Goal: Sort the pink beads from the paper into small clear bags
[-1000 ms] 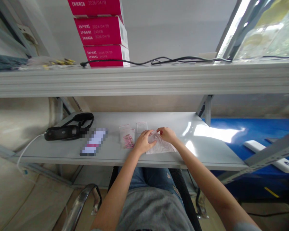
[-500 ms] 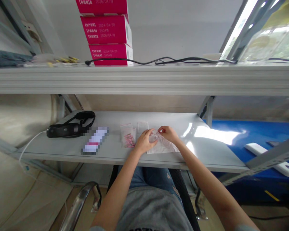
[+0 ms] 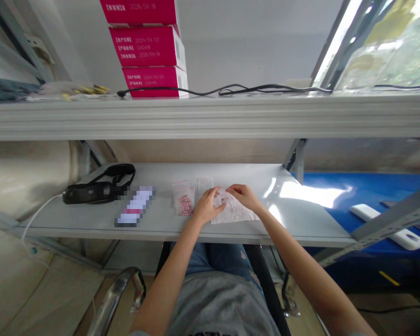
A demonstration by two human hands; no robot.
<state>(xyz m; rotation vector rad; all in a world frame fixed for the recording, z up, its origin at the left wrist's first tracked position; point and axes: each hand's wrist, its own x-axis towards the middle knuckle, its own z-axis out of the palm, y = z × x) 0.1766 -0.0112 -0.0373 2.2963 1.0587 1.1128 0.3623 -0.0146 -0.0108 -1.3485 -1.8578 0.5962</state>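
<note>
Atop grey metal shelf (image 3: 91, 221): left hand (image 3: 206, 206), right hand (image 3: 244, 196) on clear plastic bag (image 3: 221, 199).
Fingers of both pinched on bag, held over white sheet (image 3: 235, 214), just beside packet of pink pills (image 3: 184, 199).

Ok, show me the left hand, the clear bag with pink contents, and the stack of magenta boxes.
Left hand (image 3: 206, 206), head view, back of the hand.
Clear bag with pink contents (image 3: 183, 198), head view, middle of the bag.
Stack of magenta boxes (image 3: 147, 46), head view, front of the middle box.
</note>
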